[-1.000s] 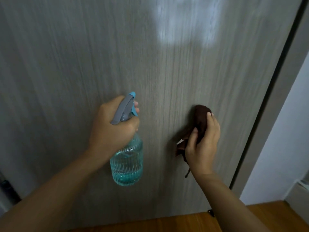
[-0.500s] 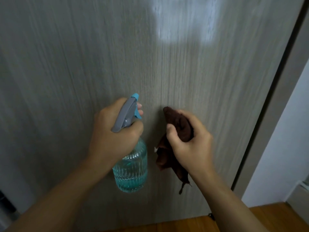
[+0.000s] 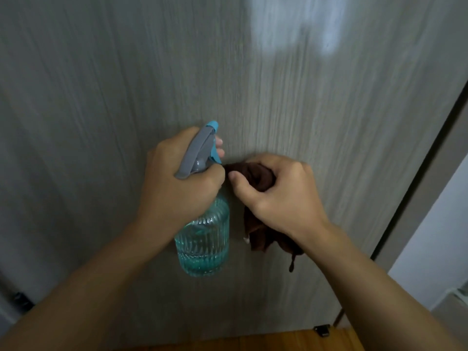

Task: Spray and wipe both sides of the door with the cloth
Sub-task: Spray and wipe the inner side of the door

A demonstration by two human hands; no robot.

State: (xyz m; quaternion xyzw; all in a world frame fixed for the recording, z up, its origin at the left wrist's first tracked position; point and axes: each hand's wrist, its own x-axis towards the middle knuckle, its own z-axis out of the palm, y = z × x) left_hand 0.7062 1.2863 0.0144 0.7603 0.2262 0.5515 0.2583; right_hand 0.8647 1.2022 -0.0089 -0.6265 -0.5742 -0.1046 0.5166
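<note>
Head view, bunched dark brown cloth, grey woodgrain door

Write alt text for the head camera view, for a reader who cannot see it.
Two bare hands work close to a grey wood-grain door: the left hand grips a clear spray bottle of blue liquid, and the right hand holds a bunched brown cloth beside it. A strip of wooden floor shows below.

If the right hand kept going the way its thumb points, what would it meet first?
Probably the left hand gripping the spray bottle: the right hand, holding the brown cloth, has its thumb nearly touching it, though depth is unclear.
</note>
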